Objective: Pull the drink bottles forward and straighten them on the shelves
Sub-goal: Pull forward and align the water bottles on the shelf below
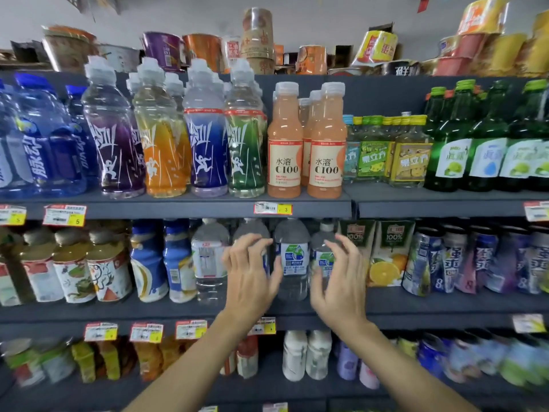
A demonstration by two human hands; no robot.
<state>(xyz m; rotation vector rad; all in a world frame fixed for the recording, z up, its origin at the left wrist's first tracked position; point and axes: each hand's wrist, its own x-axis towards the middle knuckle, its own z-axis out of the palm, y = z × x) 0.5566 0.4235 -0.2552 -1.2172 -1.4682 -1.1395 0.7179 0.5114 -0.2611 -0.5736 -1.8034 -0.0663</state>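
On the middle shelf [416, 301] stands a row of clear water bottles with green-and-blue labels. My left hand [249, 275] curls over the front of one water bottle [252, 227], hiding most of it, with the thumb beside the middle water bottle [292, 257]. My right hand [338, 281] wraps round the right water bottle [323, 251], thumb on its left and fingers on its right. A further clear bottle [209, 257] with a red-and-white label stands to the left of my left hand.
Orange juice cartons [389, 254] stand right of the water, blue-and-white bottles [162, 263] to the left. The upper shelf [178, 206] carries sports drinks, peach C100 bottles [325, 141] and green glass bottles. The lower shelf holds small bottles and cans. Price tags line the shelf edges.
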